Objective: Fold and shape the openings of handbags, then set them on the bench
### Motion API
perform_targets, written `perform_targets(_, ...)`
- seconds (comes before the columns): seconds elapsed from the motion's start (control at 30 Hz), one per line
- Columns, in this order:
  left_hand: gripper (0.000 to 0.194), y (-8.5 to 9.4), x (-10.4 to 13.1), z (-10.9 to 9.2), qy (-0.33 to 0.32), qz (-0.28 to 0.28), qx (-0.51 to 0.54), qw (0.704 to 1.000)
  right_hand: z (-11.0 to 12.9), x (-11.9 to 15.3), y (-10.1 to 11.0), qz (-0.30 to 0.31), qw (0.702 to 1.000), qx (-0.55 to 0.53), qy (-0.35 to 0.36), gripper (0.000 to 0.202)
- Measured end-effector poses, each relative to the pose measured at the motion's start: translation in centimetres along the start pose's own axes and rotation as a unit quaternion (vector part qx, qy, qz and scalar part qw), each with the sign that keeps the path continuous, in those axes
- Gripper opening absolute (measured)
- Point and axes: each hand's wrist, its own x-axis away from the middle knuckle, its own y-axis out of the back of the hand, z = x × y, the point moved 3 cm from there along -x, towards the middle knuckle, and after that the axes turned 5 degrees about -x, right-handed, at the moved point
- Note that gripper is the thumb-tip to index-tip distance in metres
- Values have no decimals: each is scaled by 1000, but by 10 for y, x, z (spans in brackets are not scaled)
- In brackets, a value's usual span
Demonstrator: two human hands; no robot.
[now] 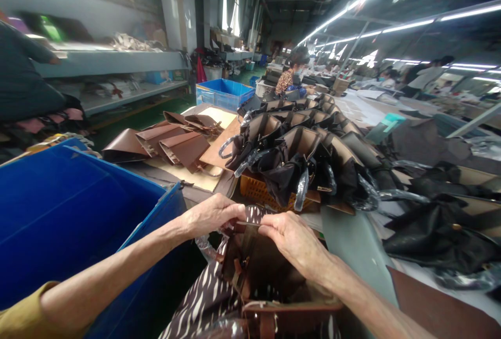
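Note:
A brown handbag (291,306) rests open on my lap, over dark trousers with white marks. Its far top edge is pinched by my left hand (219,213), fingers closed on the rim. A little to the right, my right hand (291,232) grips the same edge between thumb and fingers. Between the two hands a short stretch of the rim shows. A plastic-wrapped handle (207,247) hangs at the bag's left side. The inside of the bag is dark, and its lower part is out of view.
Many black handbags (297,143) with wrapped handles crowd the table ahead, partly over an orange crate (254,188). Brown bag pieces (176,140) lie left of them. A large blue bin (78,213) stands at my left. More black bags (438,229) lie right. Other people work farther off.

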Motion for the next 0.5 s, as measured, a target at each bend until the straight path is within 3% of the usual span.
perform_targets(0.3, 28, -12, -3, 9, -6, 8, -72, 997, 1, 3, -5, -5, 1000, 27, 0, 28)
perform_targets(0.5, 31, -13, 2, -4, -68, -60, -204, 975, 0, 6, -5, -15, 998, 53, -4, 27)
